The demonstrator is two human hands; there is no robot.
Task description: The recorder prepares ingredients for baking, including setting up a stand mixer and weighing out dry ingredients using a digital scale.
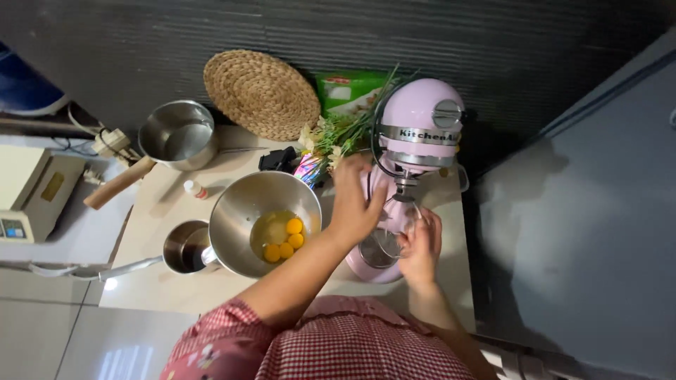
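A pink stand mixer [420, 121] stands at the back right of the pale counter [162, 211], its head tilted up. My left hand [354, 199] reaches up beside the mixer's neck with fingers spread. My right hand [420, 244] grips the wire whisk [384, 246] hanging under the mixer head, above the pink base. Left of the hands stands a steel mixing bowl [239, 211] holding several egg yolks [284, 241] in clear egg white.
A small steel saucepan [184, 248] sits left of the bowl. A larger pot [177, 134] with a wooden handle is at the back left. A woven round mat [260, 93] leans on the dark wall, next to greens [345, 130] and a green packet [348, 91]. A scale [32, 193] stands far left.
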